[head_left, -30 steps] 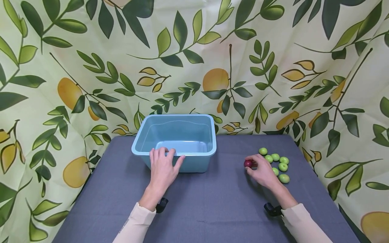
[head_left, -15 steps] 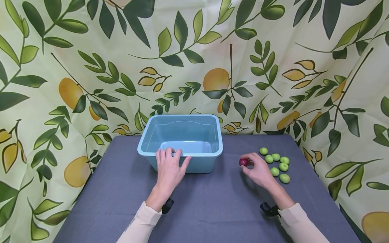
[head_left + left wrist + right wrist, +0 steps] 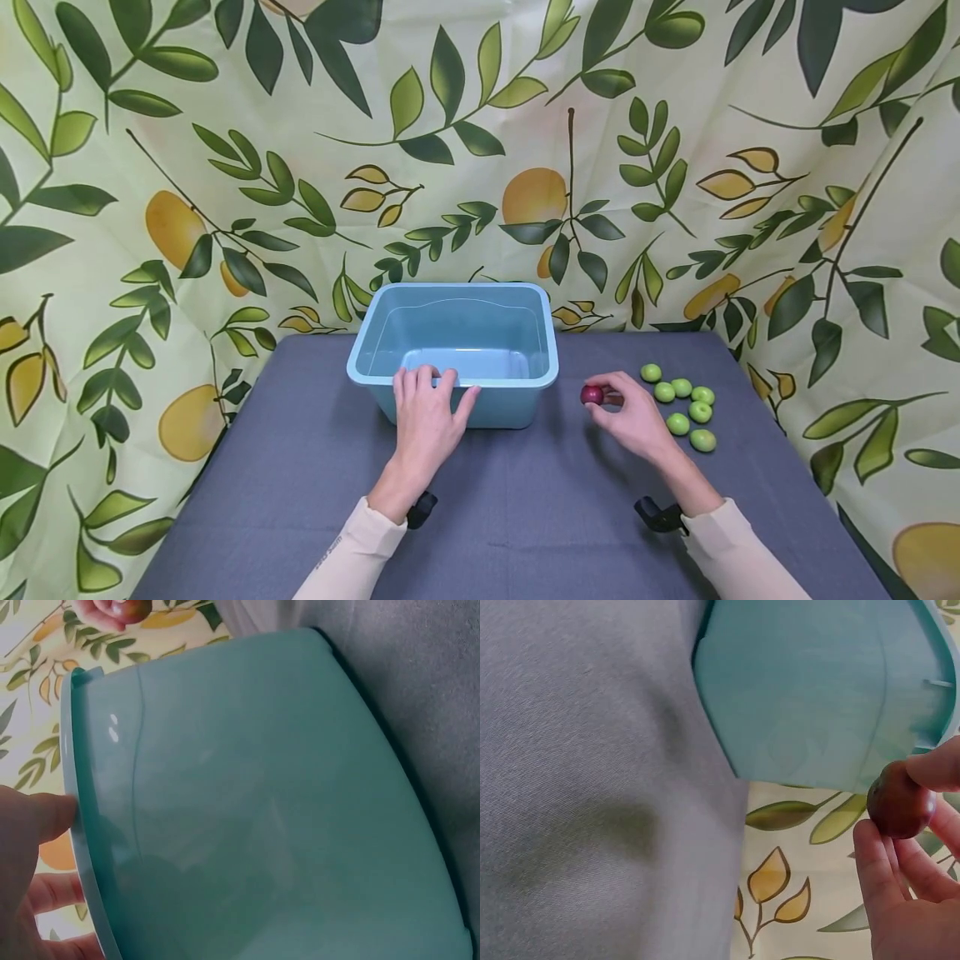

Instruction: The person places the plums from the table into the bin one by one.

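A light blue plastic bin [image 3: 487, 408] stands on the dark cloth-covered table. My left hand [image 3: 427, 421] grips its front rim, with the fingers reaching over the edge; in the left wrist view the thumb touches the rim above the outer wall [image 3: 262, 787]. To the right of the bin, my right hand [image 3: 633, 417] pinches a small dark red plum [image 3: 592, 394] between thumb and fingertips. The right wrist view shows the plum [image 3: 901, 801] held above the table, apart from the bin's outer wall [image 3: 802, 690].
Several small green fruits [image 3: 701, 412] lie loosely grouped on the table [image 3: 525, 517], to the right of my right hand. A leaf-patterned cloth [image 3: 465, 183] hangs behind the bin and along the sides.
My left hand and the bin have shifted to the right. My right hand has moved left with the plum, away from the green fruits and nearer the bin.
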`<state>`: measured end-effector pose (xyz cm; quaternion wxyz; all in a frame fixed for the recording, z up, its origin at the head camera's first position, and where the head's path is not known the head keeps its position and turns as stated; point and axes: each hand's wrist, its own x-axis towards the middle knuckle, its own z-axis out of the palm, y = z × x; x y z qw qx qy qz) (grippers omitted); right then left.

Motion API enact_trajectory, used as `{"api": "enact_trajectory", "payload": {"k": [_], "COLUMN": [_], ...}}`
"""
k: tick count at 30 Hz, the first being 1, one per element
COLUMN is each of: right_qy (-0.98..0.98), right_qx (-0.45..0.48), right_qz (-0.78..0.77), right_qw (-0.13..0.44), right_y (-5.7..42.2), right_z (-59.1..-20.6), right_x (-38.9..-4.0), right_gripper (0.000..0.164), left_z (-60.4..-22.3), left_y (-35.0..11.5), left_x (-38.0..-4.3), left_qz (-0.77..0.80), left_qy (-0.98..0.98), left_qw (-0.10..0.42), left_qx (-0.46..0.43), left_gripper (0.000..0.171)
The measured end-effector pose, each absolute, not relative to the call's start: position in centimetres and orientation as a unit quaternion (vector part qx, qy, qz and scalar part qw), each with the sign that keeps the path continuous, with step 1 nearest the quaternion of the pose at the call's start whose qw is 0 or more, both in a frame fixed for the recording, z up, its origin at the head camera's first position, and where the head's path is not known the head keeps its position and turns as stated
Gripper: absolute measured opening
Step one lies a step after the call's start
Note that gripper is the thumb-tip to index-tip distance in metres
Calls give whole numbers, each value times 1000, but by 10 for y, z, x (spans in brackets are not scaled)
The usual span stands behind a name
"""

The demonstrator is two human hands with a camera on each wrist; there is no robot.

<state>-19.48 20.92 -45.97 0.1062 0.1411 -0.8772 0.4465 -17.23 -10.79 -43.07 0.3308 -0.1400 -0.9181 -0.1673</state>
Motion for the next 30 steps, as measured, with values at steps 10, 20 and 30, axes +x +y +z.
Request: {"api": "enact_trajectory", "payload": {"k": [10, 20, 30], "right_qy": [-862, -854, -844], "right_qx": [132, 131, 136], "right_qz": [479, 494, 508], "right_qw": [99, 96, 102], "right_y": [206, 204, 199], "right_z": [-451, -439, -425], "right_x": [-195, -195, -194], "right_gripper": [32, 33, 34], "left_z": [-427, -423, -424], "left_y": [-112, -122, -133], "left_x": [-174, -177, -180], "left_qz": [-144, -134, -142], "left_qy": [-920, -931, -928], "left_qw": [337, 297, 302], "left_qx": [-138, -163, -168], "left_gripper": [34, 24, 30]}}
